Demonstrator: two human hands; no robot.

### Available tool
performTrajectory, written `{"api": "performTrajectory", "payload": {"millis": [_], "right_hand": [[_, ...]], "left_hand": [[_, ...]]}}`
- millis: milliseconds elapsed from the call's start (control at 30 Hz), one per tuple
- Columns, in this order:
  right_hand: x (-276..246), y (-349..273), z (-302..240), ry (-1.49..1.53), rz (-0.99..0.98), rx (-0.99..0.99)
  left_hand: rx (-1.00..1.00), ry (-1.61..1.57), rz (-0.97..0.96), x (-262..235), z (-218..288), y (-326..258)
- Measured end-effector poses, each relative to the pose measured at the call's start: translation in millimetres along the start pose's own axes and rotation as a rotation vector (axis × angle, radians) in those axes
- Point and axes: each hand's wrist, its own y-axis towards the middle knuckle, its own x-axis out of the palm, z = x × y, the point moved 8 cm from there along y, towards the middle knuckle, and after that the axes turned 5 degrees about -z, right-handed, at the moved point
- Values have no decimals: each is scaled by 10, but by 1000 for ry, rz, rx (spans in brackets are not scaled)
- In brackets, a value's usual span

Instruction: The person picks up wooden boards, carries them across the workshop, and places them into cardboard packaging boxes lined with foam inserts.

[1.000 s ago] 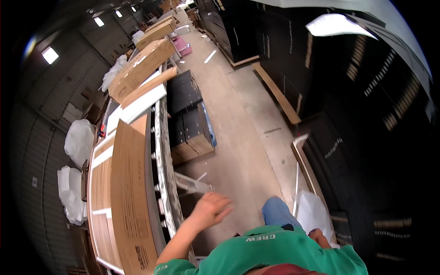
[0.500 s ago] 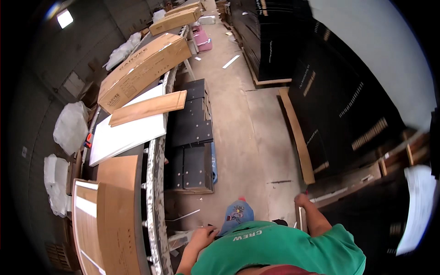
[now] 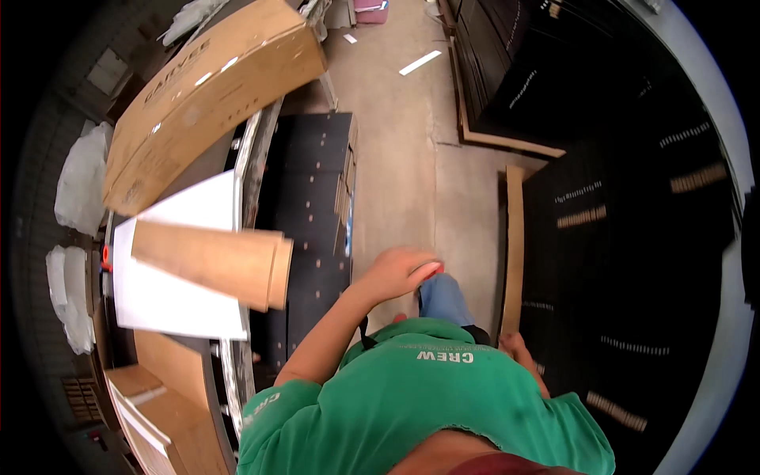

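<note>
Dark panel stack [image 3: 317, 237] beside left hand [image 3: 398, 271]

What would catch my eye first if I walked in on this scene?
Probably the bright green shirt filling the bottom, with the person's left hand raised empty over the concrete floor. Next, the long cardboard box lying at upper left above a white sheet. Dark stacked panels fill the right side.

A single head-worn fisheye view looks steeply down from above the person's green-shirted shoulders [image 3: 427, 396], close to the body. It faces forward along the concrete floor [image 3: 396, 158], the worktop [image 3: 170, 261] at its left, dark stacked panels [image 3: 625, 198] right, edges bending toward the rim.
</note>
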Motion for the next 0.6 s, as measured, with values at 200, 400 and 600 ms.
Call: {"api": "performTrajectory", "payload": {"millis": [200,400,600], "right_hand": [[-614,1039,-87,105,-268,370],[-2749,3318,-2693,-261,20,-84],[-4390,4744,-5748,-58,203,-404]], "left_hand": [[-170,131,-67,-583,-1101,1781],[-662,116,-157,-1124,-2433,2219],[-864,-54,83,-1940,-3604,3209]]}}
